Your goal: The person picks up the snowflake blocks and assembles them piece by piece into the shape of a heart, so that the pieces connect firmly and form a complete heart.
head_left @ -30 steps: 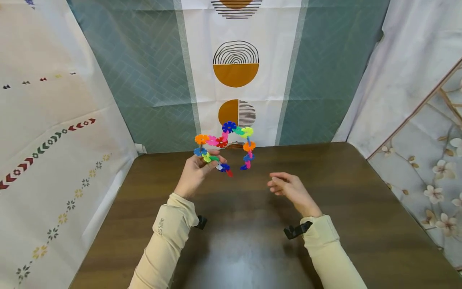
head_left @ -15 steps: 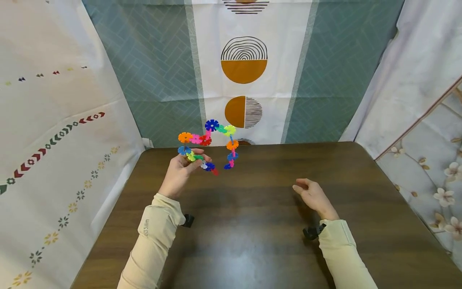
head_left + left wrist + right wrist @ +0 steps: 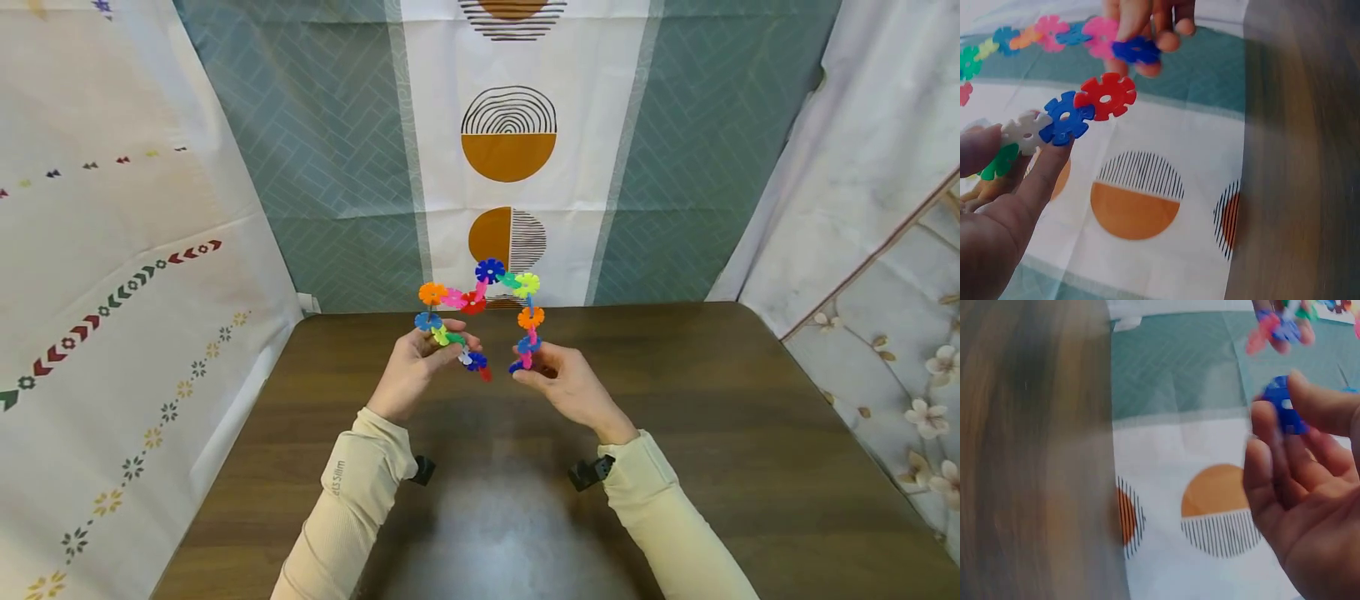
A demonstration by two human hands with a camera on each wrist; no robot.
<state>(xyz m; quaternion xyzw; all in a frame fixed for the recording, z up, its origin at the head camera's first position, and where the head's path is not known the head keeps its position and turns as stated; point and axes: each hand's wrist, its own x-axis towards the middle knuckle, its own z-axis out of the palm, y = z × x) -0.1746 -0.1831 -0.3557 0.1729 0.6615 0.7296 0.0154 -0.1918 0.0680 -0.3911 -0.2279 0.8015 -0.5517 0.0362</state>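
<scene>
A chain of colourful plastic snowflake discs (image 3: 531, 317), slotted edge to edge, hangs in an open loop above the table between both hands. My left hand (image 3: 405, 371) pinches it near the white disc (image 3: 1025, 133) and green disc (image 3: 1001, 161). Beyond those fingers a blue disc (image 3: 1066, 119) and a red end disc (image 3: 1107, 97) stick out. At the chain's other end, my right hand (image 3: 573, 385) holds the dark blue end disc (image 3: 1286, 406) between thumb and fingers. The two ends face each other with a small gap between them.
A brown wooden table (image 3: 495, 517) lies under both arms. Behind it hangs a green and white patterned cloth (image 3: 330, 167). Pale printed cloths stand at the left (image 3: 112, 333) and right (image 3: 795, 208). Each wrist carries a black camera mount (image 3: 588, 473).
My right hand has come in from the right and taken hold of the dark blue end disc. The left hand moved slightly left with the chain, then back right.
</scene>
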